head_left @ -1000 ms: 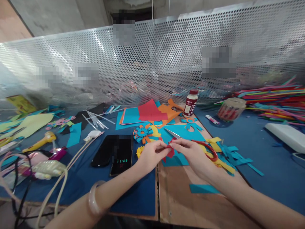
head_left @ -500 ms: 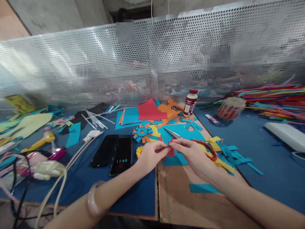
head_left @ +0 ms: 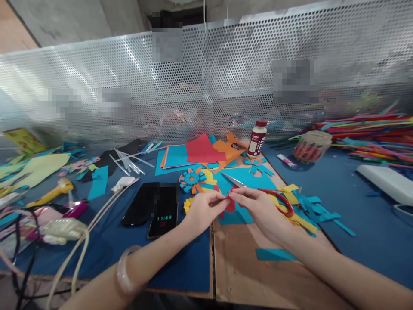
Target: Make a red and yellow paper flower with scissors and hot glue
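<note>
Both hands meet over the wooden strip of the table. My left hand (head_left: 205, 212) pinches a small piece of red paper (head_left: 230, 206) between thumb and finger. Against the same red paper, the fingertips of my right hand (head_left: 256, 206) are pressed together. Part of the paper is hidden by the fingers. Beneath lies a sheet of blue paper (head_left: 240, 216). Scissors with red handles (head_left: 288, 209) rest by my right hand, their blades pointing to the back left. A blue and orange paper flower (head_left: 191, 178) sits beyond my left hand, and a yellow paper flower (head_left: 187, 205) is partly covered by it.
Two phones (head_left: 164, 211) lie left of my hands. Blue and yellow paper strips (head_left: 318, 209) are scattered to the right. At the back stand a bottle (head_left: 257, 138) and a perforated metal screen (head_left: 206, 82). A glue gun (head_left: 53, 192), cables and a power strip (head_left: 63, 228) occupy the left.
The view has shifted very slightly. Both hands stay in nearly the same place, pinching the red paper.
</note>
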### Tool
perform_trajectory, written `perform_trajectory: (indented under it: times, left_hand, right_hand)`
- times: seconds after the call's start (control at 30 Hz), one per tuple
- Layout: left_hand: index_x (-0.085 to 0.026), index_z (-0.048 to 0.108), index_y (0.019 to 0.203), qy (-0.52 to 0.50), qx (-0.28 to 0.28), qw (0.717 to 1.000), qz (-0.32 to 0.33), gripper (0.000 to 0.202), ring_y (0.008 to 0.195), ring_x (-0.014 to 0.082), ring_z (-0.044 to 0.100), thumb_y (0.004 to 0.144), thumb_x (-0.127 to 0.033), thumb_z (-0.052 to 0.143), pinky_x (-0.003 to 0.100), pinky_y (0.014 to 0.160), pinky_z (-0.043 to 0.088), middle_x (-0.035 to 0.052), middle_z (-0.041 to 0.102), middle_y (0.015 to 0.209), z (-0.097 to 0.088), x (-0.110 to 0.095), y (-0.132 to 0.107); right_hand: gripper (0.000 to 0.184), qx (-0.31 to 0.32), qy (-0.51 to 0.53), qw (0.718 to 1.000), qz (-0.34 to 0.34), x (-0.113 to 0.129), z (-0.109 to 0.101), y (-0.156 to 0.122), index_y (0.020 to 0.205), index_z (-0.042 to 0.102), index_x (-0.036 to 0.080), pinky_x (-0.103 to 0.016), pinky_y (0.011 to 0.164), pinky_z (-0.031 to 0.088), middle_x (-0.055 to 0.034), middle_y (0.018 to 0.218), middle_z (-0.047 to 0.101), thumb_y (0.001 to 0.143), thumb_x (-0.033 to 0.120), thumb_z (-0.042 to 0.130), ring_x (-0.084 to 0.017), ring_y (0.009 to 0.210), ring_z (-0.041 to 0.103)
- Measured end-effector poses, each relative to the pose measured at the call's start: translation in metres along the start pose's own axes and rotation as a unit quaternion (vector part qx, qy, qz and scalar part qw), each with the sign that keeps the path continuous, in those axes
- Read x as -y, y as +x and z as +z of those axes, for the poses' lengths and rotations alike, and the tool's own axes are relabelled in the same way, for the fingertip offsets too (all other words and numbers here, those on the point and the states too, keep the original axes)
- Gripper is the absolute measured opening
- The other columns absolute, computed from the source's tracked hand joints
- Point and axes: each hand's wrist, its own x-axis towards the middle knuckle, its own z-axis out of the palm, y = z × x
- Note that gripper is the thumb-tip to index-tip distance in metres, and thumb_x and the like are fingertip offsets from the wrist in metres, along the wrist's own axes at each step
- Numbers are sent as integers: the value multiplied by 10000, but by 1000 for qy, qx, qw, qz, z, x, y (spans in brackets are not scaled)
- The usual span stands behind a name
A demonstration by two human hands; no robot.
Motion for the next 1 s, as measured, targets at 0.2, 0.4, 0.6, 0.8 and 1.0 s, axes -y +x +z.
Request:
perform_trajectory:
  times: [0.2, 0.4, 0.6, 0.8, 1.0]
  left_hand:
    - [-137, 669, 866, 4, -6, 1000, -7, 246, 799, 184, 638, 787, -354, 584, 284, 737, 507, 64, 696, 861, 0, -4, 0]
    - [-135, 671, 864, 9, -2, 1000, -10, 257, 792, 183, 636, 786, -363, 583, 288, 739, 504, 66, 697, 859, 0, -5, -1]
    - [-133, 670, 868, 16, 0, 1000, -13, 264, 786, 181, 629, 790, -369, 580, 277, 730, 493, 70, 694, 859, 0, -3, 0]
    - [-129, 656, 837, 4, -1, 1000, -15, 260, 755, 166, 620, 783, -375, 589, 256, 698, 483, 65, 684, 830, 0, -6, 0]
    - [-134, 649, 776, -25, 22, 999, -14, 202, 736, 157, 618, 786, -326, 587, 251, 709, 477, 50, 674, 779, 1, -8, -1]
  right_hand:
    - [272, -1, -7, 1000, -2, -1, -1, 0, 770, 677, 168, -304, 720, 432, -45, 810, 640, 679, 424, 690, -171, 770, 549]
    - [274, 0, 4, 1000, 4, 0, 0, 0, 768, 678, 170, -294, 699, 428, -46, 814, 640, 672, 426, 695, -165, 751, 546]
    - [231, -2, 14, 1000, 0, -1, 0, -1, 752, 685, 178, -298, 721, 408, -29, 798, 643, 681, 398, 699, -154, 748, 539]
    - [206, -1, 22, 1000, 4, -1, -1, -2, 745, 673, 174, -286, 697, 388, -19, 782, 622, 696, 372, 696, -143, 736, 507]
    - [164, 6, 56, 998, 15, -4, -2, -2, 718, 646, 172, -284, 688, 369, -6, 751, 580, 701, 327, 698, -135, 723, 478]
